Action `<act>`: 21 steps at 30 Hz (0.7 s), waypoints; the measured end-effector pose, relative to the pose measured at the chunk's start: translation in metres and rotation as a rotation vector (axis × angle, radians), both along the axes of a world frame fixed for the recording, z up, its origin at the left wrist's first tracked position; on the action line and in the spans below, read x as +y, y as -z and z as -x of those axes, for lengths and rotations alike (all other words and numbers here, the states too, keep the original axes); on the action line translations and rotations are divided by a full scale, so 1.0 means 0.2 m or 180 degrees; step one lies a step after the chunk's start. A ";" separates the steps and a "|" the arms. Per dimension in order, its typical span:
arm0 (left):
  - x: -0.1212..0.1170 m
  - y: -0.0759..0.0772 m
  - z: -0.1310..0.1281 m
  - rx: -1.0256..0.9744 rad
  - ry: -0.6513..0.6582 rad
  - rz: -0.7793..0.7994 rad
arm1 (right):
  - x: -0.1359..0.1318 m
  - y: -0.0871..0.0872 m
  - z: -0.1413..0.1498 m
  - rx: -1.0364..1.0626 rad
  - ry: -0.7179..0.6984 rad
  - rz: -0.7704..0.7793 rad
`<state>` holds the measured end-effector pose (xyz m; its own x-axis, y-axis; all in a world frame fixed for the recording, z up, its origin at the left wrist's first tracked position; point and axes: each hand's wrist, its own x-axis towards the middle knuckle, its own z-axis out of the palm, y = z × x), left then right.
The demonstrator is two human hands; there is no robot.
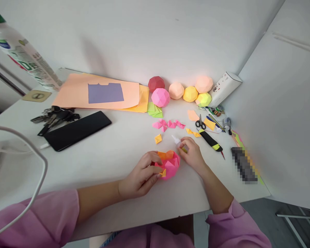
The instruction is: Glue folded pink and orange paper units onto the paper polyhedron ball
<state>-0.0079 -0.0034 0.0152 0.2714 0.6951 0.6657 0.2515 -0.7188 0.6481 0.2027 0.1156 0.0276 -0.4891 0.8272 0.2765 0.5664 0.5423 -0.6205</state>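
Observation:
My left hand (142,174) curls round the left side of a half-open folded-paper ball (172,167), pink with orange pieces along its rim. Its thumb and fingertips pinch at a small orange folded piece (164,173) on the near side. My right hand (192,153), just right of the ball, grips a small glue bottle (176,140) whose white nozzle points up and left; most of the bottle is hidden by the fingers. Beyond the hands lie a yellow-orange folded piece (158,138), a scatter of pink folded pieces (167,124) and some orange ones (193,132).
Finished paper balls (160,97) stand along the wall beside a white tube (226,89). Scissors (200,123) and a black-green cutter (209,139) lie right. Left are coloured paper sheets (74,93), keys (57,117), a phone (79,130), a spray can (28,58) and a white cable (42,162).

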 end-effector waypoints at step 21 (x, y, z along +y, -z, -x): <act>0.01 -0.03 0.00 0.0018 -0.0022 0.0059 | -0.21 -0.19 0.06 0.0981 -0.1393 0.1333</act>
